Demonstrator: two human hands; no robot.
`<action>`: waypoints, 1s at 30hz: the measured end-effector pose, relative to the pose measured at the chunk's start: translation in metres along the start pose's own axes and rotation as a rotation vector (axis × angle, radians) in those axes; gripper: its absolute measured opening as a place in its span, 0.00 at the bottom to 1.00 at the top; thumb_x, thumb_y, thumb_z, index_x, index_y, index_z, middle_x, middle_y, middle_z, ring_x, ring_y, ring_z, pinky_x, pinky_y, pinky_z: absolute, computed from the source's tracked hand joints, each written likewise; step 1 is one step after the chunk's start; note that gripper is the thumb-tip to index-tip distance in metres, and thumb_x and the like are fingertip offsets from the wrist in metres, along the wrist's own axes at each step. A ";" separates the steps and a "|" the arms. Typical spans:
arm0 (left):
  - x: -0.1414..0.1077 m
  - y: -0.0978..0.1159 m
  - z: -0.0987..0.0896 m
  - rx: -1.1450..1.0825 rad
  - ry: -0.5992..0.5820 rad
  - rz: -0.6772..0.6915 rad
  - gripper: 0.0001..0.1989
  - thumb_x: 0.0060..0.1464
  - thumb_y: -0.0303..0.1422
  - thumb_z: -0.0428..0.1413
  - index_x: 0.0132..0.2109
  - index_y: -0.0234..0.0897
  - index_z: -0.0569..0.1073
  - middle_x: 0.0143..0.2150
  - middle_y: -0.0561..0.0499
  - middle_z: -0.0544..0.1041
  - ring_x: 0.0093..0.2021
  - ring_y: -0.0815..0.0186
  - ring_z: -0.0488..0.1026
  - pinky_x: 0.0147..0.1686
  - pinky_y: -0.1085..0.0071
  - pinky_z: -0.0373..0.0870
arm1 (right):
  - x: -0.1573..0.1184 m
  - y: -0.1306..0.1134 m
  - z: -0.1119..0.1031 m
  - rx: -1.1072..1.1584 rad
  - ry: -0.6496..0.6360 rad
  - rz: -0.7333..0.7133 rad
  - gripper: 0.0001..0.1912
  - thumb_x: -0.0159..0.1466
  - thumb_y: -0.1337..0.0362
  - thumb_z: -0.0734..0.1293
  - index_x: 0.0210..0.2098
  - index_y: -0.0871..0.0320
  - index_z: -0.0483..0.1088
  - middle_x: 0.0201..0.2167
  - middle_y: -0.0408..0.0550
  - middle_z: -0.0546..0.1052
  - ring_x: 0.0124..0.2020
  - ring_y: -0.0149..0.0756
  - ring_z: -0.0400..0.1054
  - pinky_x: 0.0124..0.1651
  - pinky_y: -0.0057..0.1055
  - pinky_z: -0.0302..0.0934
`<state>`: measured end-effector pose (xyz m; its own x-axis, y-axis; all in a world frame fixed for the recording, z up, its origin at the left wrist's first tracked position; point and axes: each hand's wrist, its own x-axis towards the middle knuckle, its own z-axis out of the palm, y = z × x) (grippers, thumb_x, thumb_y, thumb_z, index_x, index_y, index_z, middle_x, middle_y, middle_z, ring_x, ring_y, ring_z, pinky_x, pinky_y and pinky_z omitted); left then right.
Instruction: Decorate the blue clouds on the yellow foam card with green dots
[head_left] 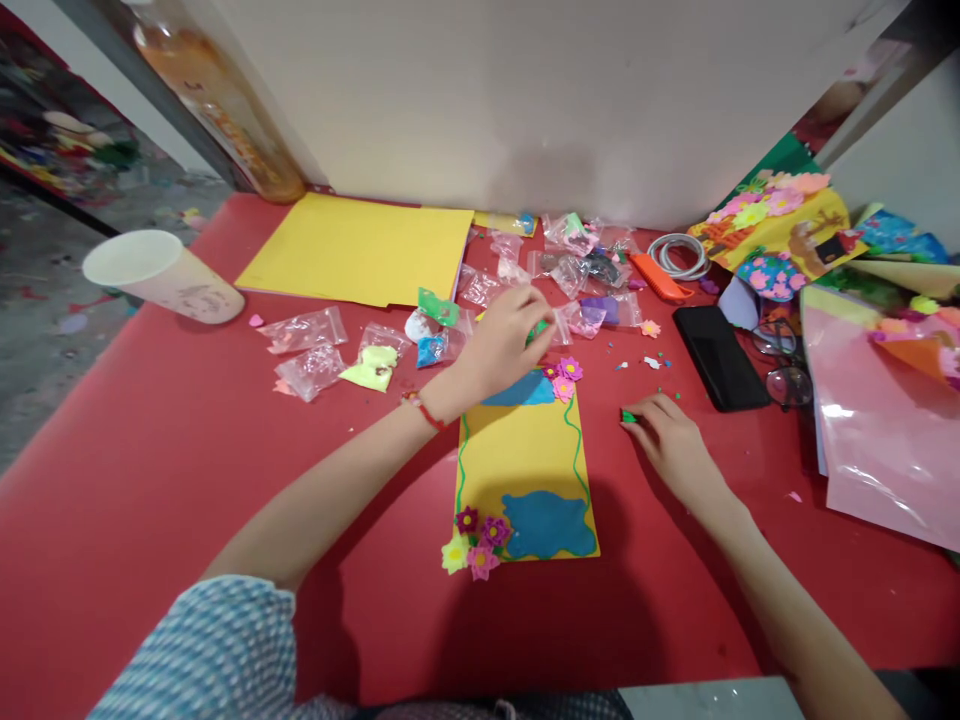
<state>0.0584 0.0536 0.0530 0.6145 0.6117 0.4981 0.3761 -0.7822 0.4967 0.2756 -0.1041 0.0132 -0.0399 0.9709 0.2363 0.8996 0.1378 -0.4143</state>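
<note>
A yellow card (517, 440) lies flat on the red table, with wavy green lines down its sides. Blue clay patches (547, 525) and small clay flowers (493, 531) decorate its top and bottom. Over the card's upper end, my left hand (504, 335) is closed with green clay (537, 330) at its fingertips; whether a plastic bag is around it I cannot tell. To the right of the card, my right hand (675, 440) pinches a small piece of green clay (628, 416) between thumb and finger, just above the table.
Plastic bags of coloured clay (375, 365) lie left of and behind the card. A yellow sheet stack (367, 250), paper cup (165, 275) and bottle (225, 110) stand left. Rightward are a black phone (720, 357), glasses (787, 385), an orange cutter-like tool (660, 278) and pink sheet (885, 440).
</note>
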 end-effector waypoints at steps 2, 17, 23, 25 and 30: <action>-0.009 0.012 -0.002 -0.152 -0.052 -0.023 0.09 0.57 0.27 0.49 0.31 0.34 0.72 0.32 0.47 0.74 0.34 0.65 0.70 0.37 0.68 0.66 | 0.004 -0.010 -0.002 0.007 0.046 -0.040 0.08 0.65 0.64 0.59 0.31 0.57 0.67 0.29 0.49 0.71 0.31 0.37 0.68 0.35 0.33 0.63; -0.011 0.032 -0.057 -1.012 -0.066 -0.465 0.09 0.48 0.33 0.62 0.31 0.31 0.74 0.23 0.53 0.76 0.22 0.73 0.74 0.25 0.79 0.72 | 0.088 -0.120 -0.035 0.265 0.220 -0.289 0.16 0.61 0.70 0.65 0.47 0.52 0.72 0.40 0.46 0.78 0.39 0.36 0.73 0.43 0.35 0.68; -0.022 0.037 -0.060 -1.005 -0.049 -0.450 0.03 0.53 0.26 0.58 0.32 0.30 0.75 0.24 0.52 0.77 0.26 0.69 0.77 0.30 0.75 0.76 | 0.089 -0.121 -0.029 0.270 0.354 -0.219 0.06 0.60 0.69 0.66 0.31 0.52 0.76 0.29 0.41 0.80 0.31 0.33 0.73 0.36 0.32 0.67; -0.024 0.040 -0.057 -1.058 -0.082 -0.475 0.04 0.55 0.26 0.55 0.36 0.30 0.75 0.28 0.50 0.79 0.30 0.68 0.79 0.35 0.73 0.77 | 0.089 -0.116 -0.029 0.133 0.371 -0.307 0.06 0.61 0.68 0.66 0.31 0.54 0.75 0.29 0.43 0.80 0.31 0.34 0.72 0.34 0.33 0.64; -0.027 0.041 -0.051 -1.138 -0.177 -0.576 0.08 0.53 0.31 0.59 0.38 0.29 0.76 0.27 0.51 0.78 0.26 0.70 0.76 0.30 0.74 0.75 | 0.091 -0.107 -0.028 -0.043 0.330 -0.536 0.08 0.62 0.69 0.64 0.30 0.54 0.74 0.25 0.44 0.76 0.27 0.33 0.67 0.30 0.33 0.58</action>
<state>0.0219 0.0112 0.0959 0.6783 0.7333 -0.0470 -0.1298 0.1825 0.9746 0.1883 -0.0360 0.1036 -0.3599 0.6565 0.6629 0.8087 0.5739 -0.1293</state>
